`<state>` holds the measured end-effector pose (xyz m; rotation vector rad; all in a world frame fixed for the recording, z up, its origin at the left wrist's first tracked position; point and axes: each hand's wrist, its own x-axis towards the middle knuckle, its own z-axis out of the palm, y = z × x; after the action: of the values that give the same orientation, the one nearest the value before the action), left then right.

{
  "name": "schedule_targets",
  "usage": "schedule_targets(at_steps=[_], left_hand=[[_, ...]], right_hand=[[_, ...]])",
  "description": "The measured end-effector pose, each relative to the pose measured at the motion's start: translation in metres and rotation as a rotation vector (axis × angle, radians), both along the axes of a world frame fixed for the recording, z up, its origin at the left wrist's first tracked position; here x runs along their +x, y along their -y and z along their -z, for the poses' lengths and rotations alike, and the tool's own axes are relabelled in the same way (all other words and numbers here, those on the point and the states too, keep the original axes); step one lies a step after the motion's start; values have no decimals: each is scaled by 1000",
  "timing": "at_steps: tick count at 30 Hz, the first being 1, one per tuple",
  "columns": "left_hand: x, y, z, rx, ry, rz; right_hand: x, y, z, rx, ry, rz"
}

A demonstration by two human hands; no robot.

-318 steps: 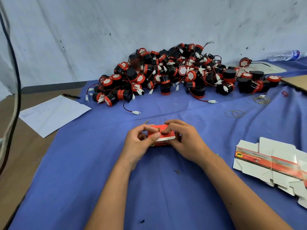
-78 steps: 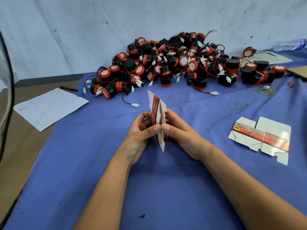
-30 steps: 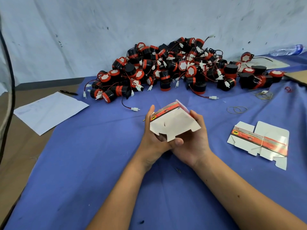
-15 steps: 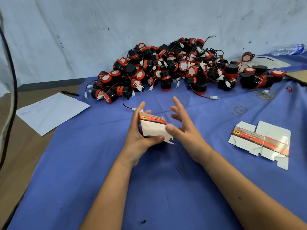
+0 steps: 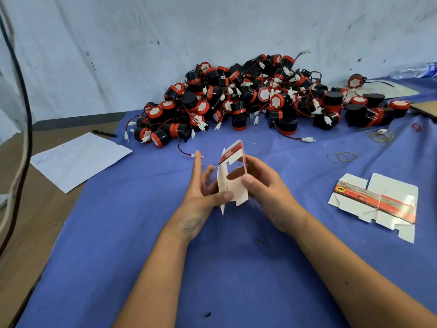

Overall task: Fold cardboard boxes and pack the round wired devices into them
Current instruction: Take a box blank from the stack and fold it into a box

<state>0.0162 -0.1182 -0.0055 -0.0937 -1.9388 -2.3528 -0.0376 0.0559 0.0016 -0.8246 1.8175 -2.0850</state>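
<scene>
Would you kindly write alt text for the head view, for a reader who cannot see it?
Two bare hands, left hand and right hand, hold a half-folded white and red cardboard box above a blue cloth. Behind lies a pile of round wired devices; a flat box blank lies to the right.

A scuffed white wall [image 5: 165, 43] stands behind. A blue cloth [image 5: 212, 268] covers most of a brown table [image 5: 21, 233], bare on the left. A black cable [image 5: 27, 114] hangs at the left edge. Light is even.
</scene>
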Motion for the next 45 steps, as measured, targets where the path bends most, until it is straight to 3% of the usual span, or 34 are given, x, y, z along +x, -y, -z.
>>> schedule_targets(at_steps=[3, 9, 16, 22, 28, 33, 37, 42, 45], left_hand=[[-1, 1, -2, 51, 30, 138], [-3, -5, -6, 3, 18, 26], [5, 6, -11, 45, 28, 232], [0, 6, -9, 98, 7, -23], [-4, 2, -10, 195, 5, -200], [-7, -5, -6, 172, 18, -217], [-13, -15, -2, 8, -35, -301], [-10, -5, -4, 221, 20, -324], [-9, -2, -5, 214, 37, -308]], right_hand=[[2, 0, -1, -60, 139, -59], [4, 3, 1, -1, 133, -135], [7, 0, -6, -60, 134, -157], [10, 2, -5, -35, 134, -177], [10, 6, -4, 62, -18, -198], [13, 11, -4, 61, -33, -161], [21, 18, -1, -55, 24, -105], [18, 15, -4, -19, -5, -216], [15, 15, -2, -4, -7, -175]])
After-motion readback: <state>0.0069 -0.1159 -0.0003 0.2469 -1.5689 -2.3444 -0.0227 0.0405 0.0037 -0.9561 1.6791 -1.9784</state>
